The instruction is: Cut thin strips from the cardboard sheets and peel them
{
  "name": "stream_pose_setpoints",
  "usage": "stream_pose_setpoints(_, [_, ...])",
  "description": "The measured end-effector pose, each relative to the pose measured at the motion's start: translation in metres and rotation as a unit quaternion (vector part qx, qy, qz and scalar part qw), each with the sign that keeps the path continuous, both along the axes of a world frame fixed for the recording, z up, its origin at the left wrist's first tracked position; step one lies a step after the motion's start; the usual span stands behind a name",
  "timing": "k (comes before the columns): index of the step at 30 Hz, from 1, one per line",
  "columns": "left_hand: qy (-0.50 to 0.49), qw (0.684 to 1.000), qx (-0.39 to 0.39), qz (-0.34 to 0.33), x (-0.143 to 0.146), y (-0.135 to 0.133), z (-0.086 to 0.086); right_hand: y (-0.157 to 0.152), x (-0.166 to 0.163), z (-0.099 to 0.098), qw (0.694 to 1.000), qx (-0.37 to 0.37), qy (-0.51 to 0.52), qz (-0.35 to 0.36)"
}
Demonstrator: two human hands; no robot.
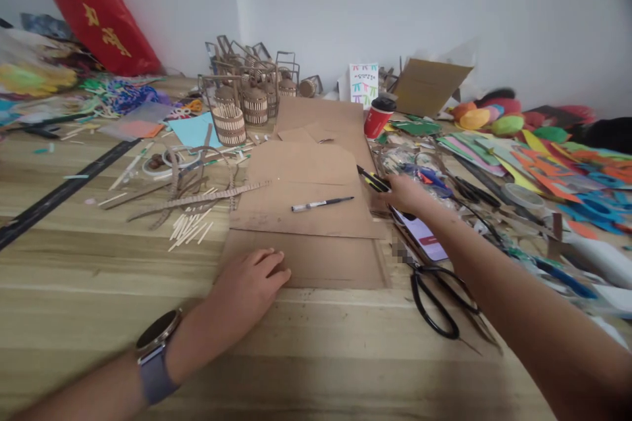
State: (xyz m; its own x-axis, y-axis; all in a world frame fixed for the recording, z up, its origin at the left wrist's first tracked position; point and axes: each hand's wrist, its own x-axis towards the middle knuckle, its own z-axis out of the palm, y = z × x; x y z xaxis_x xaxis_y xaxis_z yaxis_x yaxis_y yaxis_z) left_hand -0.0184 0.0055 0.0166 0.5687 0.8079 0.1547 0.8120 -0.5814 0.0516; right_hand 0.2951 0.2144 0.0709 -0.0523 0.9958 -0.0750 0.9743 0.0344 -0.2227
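Observation:
My left hand (251, 286), with a watch (158, 332) on its wrist, lies with fingers outstretched on the near edge of stacked cardboard sheets (320, 260). On the upper sheet rests a pen (322, 204), its dark end pointing right. My right hand (402, 194) is closed round a black-and-yellow utility knife (374, 179) at the cardboard's right edge; its fingers are partly hidden. Below that forearm are a phone (428, 238) with a lit screen and large black-handled scissors (437, 299). A cut cardboard piece with rounded corners (301, 161) sits farther back.
Several small stick-sided baskets (230, 126) stand at the back left. Loose sticks (190, 227) and corrugated strips (197, 197) lie left of the cardboard. A red lidded cup (378, 120) stands behind my right hand. Coloured paper (538, 161) and craft scraps crowd the right side.

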Motion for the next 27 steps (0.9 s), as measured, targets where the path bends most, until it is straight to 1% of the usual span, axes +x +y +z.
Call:
stream_pose_setpoints(3, [-0.003, 1.0, -0.011, 0.006, -0.002, -0.002, 0.001, -0.022, 0.017, 0.012, 0.995, -0.041, 0.086, -0.016])
stream_pose_setpoints(5, [0.0, 1.0, -0.025, 0.009, -0.001, -0.002, 0.005, -0.044, 0.022, 0.017, 0.983, -0.074, 0.166, -0.018])
stream_pose_setpoints(8, [0.008, 0.998, -0.06, 0.016, 0.003, 0.001, 0.014, -0.082, 0.015, 0.019, 0.949, -0.125, 0.289, -0.003])
stream_pose_setpoints(10, [0.008, 0.997, -0.076, 0.02, 0.006, 0.002, 0.019, -0.106, 0.004, 0.015, 0.926, -0.146, 0.347, 0.006])
stream_pose_setpoints(11, [0.007, 0.997, -0.079, 0.021, 0.007, 0.003, 0.02, -0.117, -0.002, 0.011, 0.908, -0.162, 0.387, 0.002])
stream_pose_setpoints(13, [-0.003, 0.997, -0.076, 0.021, 0.007, 0.004, 0.021, -0.134, -0.016, 0.003, 0.821, -0.22, 0.523, -0.063])
stream_pose_setpoints(15, [-0.017, 0.997, -0.069, 0.021, 0.006, 0.003, 0.02, -0.145, -0.03, -0.005, 0.75, -0.261, 0.597, -0.113])
stream_pose_setpoints(16, [-0.024, 0.997, -0.067, 0.02, 0.005, 0.003, 0.019, -0.149, -0.036, -0.009, 0.729, -0.274, 0.615, -0.123])
stream_pose_setpoints(17, [-0.031, 0.997, -0.066, 0.019, 0.003, 0.003, 0.018, -0.151, -0.042, -0.012, 0.717, -0.282, 0.625, -0.126])
stream_pose_setpoints(18, [-0.038, 0.997, -0.064, 0.019, 0.002, 0.003, 0.017, -0.153, -0.048, -0.014, 0.712, -0.286, 0.629, -0.125])
stream_pose_setpoints(20, [-0.046, 0.997, -0.061, 0.018, 0.001, 0.003, 0.014, -0.155, -0.056, -0.018, 0.713, -0.287, 0.629, -0.121])
stream_pose_setpoints(27, [-0.025, 0.999, -0.033, 0.01, 0.002, 0.001, 0.01, -0.168, -0.066, -0.026, 0.74, -0.27, 0.608, -0.101])
